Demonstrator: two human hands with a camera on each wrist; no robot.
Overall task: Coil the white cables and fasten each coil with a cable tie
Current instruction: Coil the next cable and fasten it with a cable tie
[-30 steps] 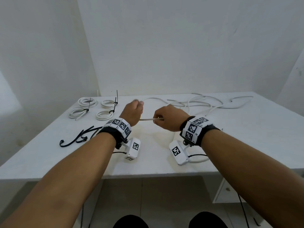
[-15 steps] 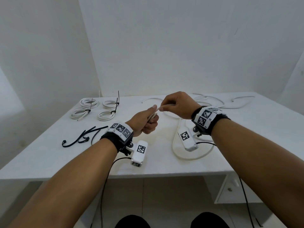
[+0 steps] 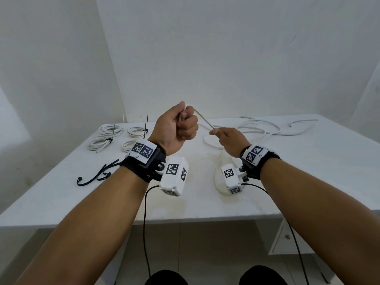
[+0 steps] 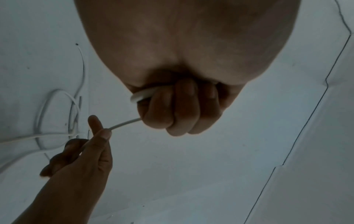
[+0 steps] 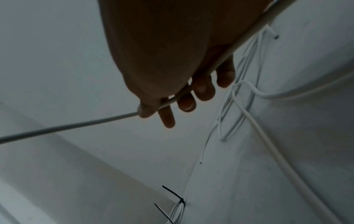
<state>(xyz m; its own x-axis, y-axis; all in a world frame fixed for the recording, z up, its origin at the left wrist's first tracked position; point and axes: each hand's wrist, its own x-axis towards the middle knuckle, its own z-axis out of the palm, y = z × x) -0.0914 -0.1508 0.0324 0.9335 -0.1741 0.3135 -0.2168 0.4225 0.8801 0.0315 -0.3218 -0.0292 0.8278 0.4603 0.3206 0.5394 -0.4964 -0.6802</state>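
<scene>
My left hand [image 3: 183, 124] is raised above the table in a fist, gripping the end of a white cable [image 3: 203, 119]; the left wrist view shows a small loop of that cable [image 4: 141, 94] under its curled fingers [image 4: 172, 109]. A short taut stretch runs down to my right hand [image 3: 218, 133], which pinches the cable [image 5: 76, 125] between thumb and forefinger. From there the cable trails in a loop [image 3: 218, 167] on the table. More loose white cables [image 3: 265, 128] lie at the back right.
Several tied white coils [image 3: 111, 130] sit at the table's back left, their black tie tails sticking up. Loose black cable ties [image 3: 96, 176] lie near the left edge. The white table [image 3: 308, 171] stands in a corner of white walls.
My left hand rose and turned into an upright fist with the cable end. My right hand dropped lower and to the right, sliding along the cable.
</scene>
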